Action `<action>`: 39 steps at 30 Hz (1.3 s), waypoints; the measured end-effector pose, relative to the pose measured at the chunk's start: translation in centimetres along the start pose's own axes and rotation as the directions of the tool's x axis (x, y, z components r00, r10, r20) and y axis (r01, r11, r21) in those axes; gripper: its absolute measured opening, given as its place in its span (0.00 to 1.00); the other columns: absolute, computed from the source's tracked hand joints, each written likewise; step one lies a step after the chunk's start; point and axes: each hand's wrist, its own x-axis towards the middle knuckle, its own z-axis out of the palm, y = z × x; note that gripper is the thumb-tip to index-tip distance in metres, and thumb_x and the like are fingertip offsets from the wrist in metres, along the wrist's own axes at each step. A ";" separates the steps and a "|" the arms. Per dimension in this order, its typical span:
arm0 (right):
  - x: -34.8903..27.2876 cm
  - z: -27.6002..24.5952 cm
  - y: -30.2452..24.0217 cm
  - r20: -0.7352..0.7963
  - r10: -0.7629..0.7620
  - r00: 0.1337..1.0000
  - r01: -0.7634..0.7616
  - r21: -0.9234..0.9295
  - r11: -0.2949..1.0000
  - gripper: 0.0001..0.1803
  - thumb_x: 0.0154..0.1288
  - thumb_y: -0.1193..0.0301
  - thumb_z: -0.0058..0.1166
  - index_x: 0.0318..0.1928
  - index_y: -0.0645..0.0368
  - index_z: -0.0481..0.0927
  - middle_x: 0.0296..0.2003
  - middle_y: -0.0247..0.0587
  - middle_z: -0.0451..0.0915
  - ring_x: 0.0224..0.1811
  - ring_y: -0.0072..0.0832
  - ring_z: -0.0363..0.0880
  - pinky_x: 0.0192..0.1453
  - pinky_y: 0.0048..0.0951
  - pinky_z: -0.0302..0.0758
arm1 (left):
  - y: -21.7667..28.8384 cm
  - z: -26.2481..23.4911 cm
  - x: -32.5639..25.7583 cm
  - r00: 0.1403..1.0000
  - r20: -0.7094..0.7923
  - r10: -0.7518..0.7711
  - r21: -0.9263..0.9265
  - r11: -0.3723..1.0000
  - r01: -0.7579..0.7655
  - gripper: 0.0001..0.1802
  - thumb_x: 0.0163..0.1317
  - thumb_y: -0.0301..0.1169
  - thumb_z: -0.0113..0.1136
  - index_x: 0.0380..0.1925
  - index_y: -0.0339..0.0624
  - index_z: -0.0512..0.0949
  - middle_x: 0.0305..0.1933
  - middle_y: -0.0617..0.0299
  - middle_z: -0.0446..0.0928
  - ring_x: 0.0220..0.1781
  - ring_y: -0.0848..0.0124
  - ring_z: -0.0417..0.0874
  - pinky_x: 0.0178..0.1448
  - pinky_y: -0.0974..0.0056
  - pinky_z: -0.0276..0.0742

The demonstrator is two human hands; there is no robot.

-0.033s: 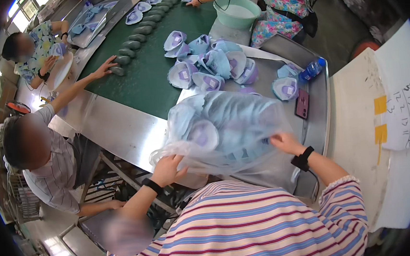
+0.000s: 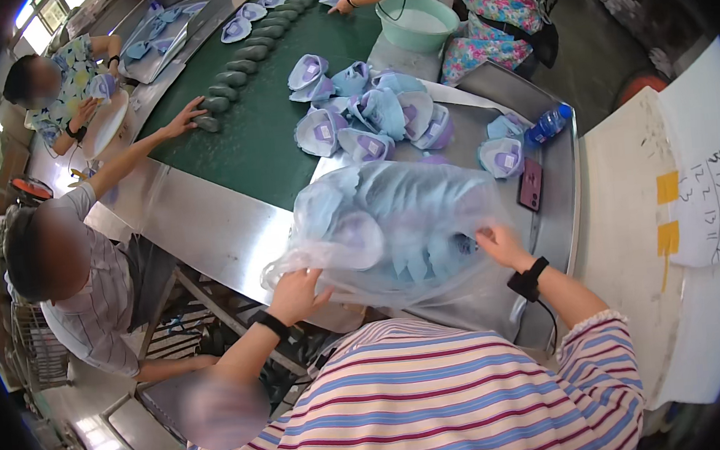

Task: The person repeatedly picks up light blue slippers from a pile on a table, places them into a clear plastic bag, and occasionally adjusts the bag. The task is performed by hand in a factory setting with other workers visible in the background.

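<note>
A clear plastic bag (image 2: 355,263) lies on the metal table just ahead of me, filled with rows of light blue and purple pieces that look like shoe uppers (image 2: 408,196). My left hand (image 2: 295,296) grips the gathered film at the bag's near left corner, thumb held apart. At the bag's right side, my right hand (image 2: 501,246) pinches the film between thumb and fingers. Beyond the bag sits a loose heap of the same uppers (image 2: 380,109), partly on the green belt and partly on the metal.
Right of the bag lie a phone (image 2: 530,186), a blue bottle (image 2: 548,124) and more uppers (image 2: 502,154). Dark shoe lasts (image 2: 242,67) line the green belt (image 2: 269,139). A co-worker's hand (image 2: 187,118) touches the nearest last. A green basin (image 2: 417,22) stands at the back.
My right hand has shifted slightly, and the film between my hands has moved, showing more of the uppers at the bag's near side. My left hand stays almost in place.
</note>
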 end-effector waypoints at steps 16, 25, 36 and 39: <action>13.3 -6.5 -4.7 -0.273 -0.077 0.959 0.006 -0.252 0.968 0.20 0.63 0.54 0.49 0.43 0.57 0.81 0.37 0.52 0.80 0.41 0.49 0.77 0.45 0.43 0.73 | -9.5 -2.5 16.7 0.962 0.041 -0.269 -0.280 0.921 0.269 0.35 0.62 0.60 0.41 0.61 0.47 0.66 0.51 0.42 0.75 0.53 0.49 0.75 0.55 0.54 0.70; 19.7 -7.5 3.8 0.672 -0.079 0.736 -0.107 0.231 0.967 0.42 0.63 0.50 0.51 0.69 0.58 0.51 0.69 0.48 0.52 0.72 0.36 0.47 0.72 0.31 0.45 | -8.1 -5.3 18.7 0.995 0.069 0.073 -0.460 0.887 -0.033 0.42 0.59 0.53 0.56 0.64 0.34 0.55 0.57 0.43 0.69 0.61 0.56 0.68 0.63 0.59 0.63; 15.2 -2.6 4.0 0.518 0.112 0.848 -0.467 0.631 0.620 0.53 0.57 0.62 0.63 0.71 0.54 0.38 0.69 0.46 0.47 0.64 0.30 0.58 0.65 0.29 0.57 | -9.6 -0.9 19.7 0.896 0.421 -0.140 -0.899 0.070 0.433 0.18 0.68 0.36 0.47 0.44 0.27 0.72 0.40 0.58 0.78 0.36 0.73 0.80 0.41 0.68 0.77; 15.1 -2.0 3.4 0.481 0.032 0.876 -0.426 0.741 0.520 0.38 0.57 0.65 0.62 0.65 0.62 0.60 0.58 0.42 0.68 0.53 0.25 0.70 0.54 0.20 0.68 | -10.1 0.7 18.4 0.875 0.466 -0.131 -0.880 -0.169 0.443 0.19 0.70 0.35 0.43 0.50 0.27 0.69 0.43 0.55 0.77 0.41 0.70 0.80 0.46 0.64 0.78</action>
